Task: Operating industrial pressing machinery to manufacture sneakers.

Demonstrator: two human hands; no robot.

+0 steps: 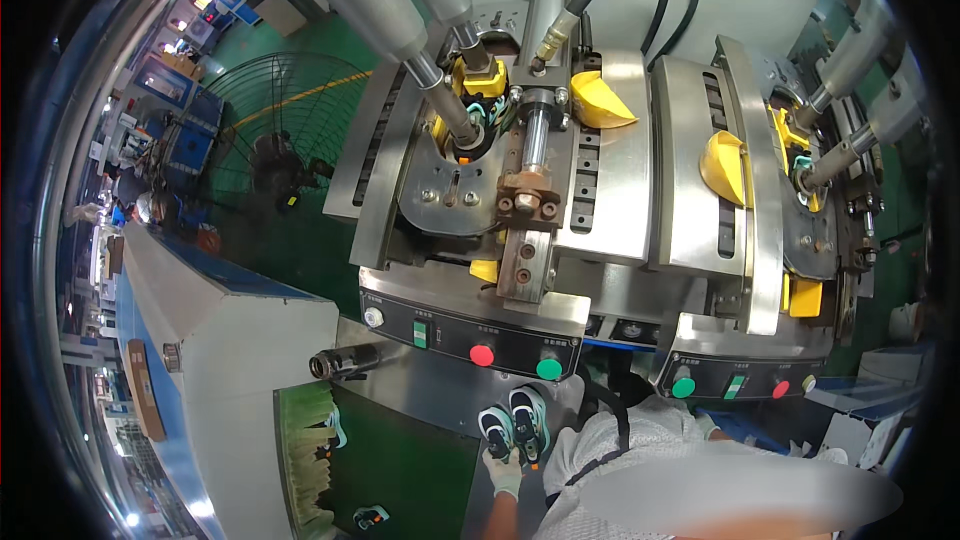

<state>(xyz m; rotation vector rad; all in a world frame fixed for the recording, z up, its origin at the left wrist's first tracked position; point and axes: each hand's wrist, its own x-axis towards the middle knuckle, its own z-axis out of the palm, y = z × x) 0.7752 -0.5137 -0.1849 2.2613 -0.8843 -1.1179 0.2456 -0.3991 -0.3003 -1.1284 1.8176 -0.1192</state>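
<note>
A pair of sneakers rests on the metal ledge below the left press. The left sneaker (496, 431) is white, black and mint; the right sneaker (529, 420) stands close beside it. My left hand (505, 472), in a pale glove, comes up from the lower edge with its fingers closed on the near end of the left sneaker. Part of that grip is hidden behind the shoe. My right hand does not show; my white-clothed body and a blurred patch cover that side. Above the ledge, metal shafts of the left press (460, 125) reach down onto mint-laced shoes.
A control panel (455, 338) with red and green buttons fronts the left press. A second press (800, 170) stands at the right. Yellow scoop-shaped guards (602, 100) sit on the steel tops. A wire-caged fan (280, 155) and a grey-white machine housing (235, 340) stand left.
</note>
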